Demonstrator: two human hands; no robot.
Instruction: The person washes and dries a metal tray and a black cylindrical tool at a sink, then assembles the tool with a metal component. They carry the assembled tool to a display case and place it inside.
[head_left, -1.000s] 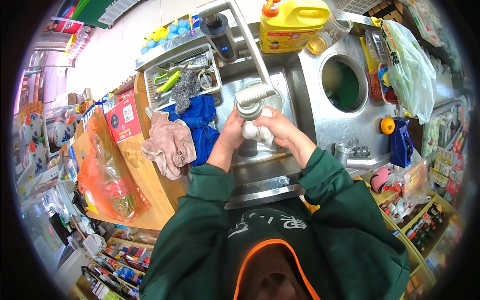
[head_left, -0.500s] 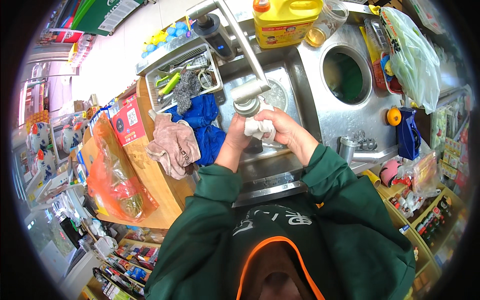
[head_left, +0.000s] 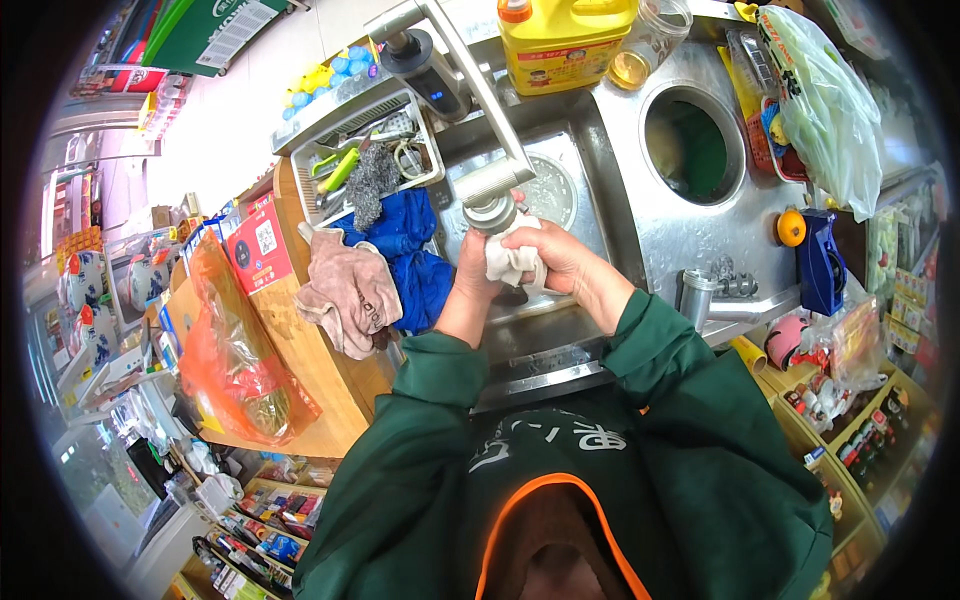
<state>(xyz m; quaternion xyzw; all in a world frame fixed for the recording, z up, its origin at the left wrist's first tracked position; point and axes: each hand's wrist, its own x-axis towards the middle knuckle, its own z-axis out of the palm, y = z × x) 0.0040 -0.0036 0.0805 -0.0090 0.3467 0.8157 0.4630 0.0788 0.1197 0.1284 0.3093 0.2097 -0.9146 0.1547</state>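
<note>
A crumpled white cloth (head_left: 513, 263) is bunched between my two hands over the steel sink (head_left: 618, 235). My left hand (head_left: 472, 268) closes on its left side, right beneath the faucet's round head (head_left: 490, 212). On the other side, my right hand (head_left: 560, 258) grips the cloth with the fingers curled over it. The faucet head covers part of the left fingers and the cloth's top. Whether anything is wrapped inside the cloth cannot be made out.
Left of the sink lie a blue cloth (head_left: 415, 285), a pinkish towel (head_left: 345, 290) and a white basket (head_left: 436, 168) of utensils. Behind stands a yellow jug (head_left: 560, 50) beside a clear jar (head_left: 662, 35). A round opening (head_left: 695, 145) is to the right, near a blue tape dispenser (head_left: 822, 262).
The faucet head has swung slightly to the left. My right fingers have shifted a little left on the cloth, and both hands keep hold of it.
</note>
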